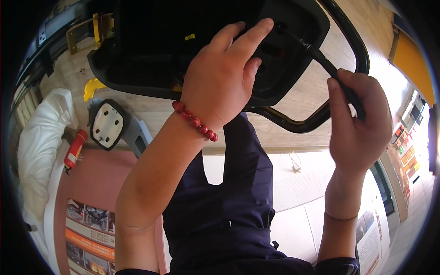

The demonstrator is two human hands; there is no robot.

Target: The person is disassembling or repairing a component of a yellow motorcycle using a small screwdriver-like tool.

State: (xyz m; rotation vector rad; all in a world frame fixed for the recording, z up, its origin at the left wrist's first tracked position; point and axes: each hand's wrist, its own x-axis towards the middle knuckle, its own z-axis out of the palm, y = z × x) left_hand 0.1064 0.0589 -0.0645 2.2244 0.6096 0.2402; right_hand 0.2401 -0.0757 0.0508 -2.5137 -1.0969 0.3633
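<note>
Up top, between two bare hands: a black moulded part (165, 55) and a black screwdriver (337, 73).

Left hand (217, 80) is palm-down over the part with fingers spread, can't tell how firmly it's pressing; right hand (362, 114) has the screwdriver's handle gripped, off past the part's right edge, shaft angled in toward a recess just beside the left fingertips (tip's lost in the dark, so it may or may not be seated). Labels: a tiny yellow sticker (189, 36) on the part, too small to read, and a printed picture panel (89, 233) lower left. Pale wood-look floor (160, 107) below, red fire extinguisher (75, 150) on the left.
</note>
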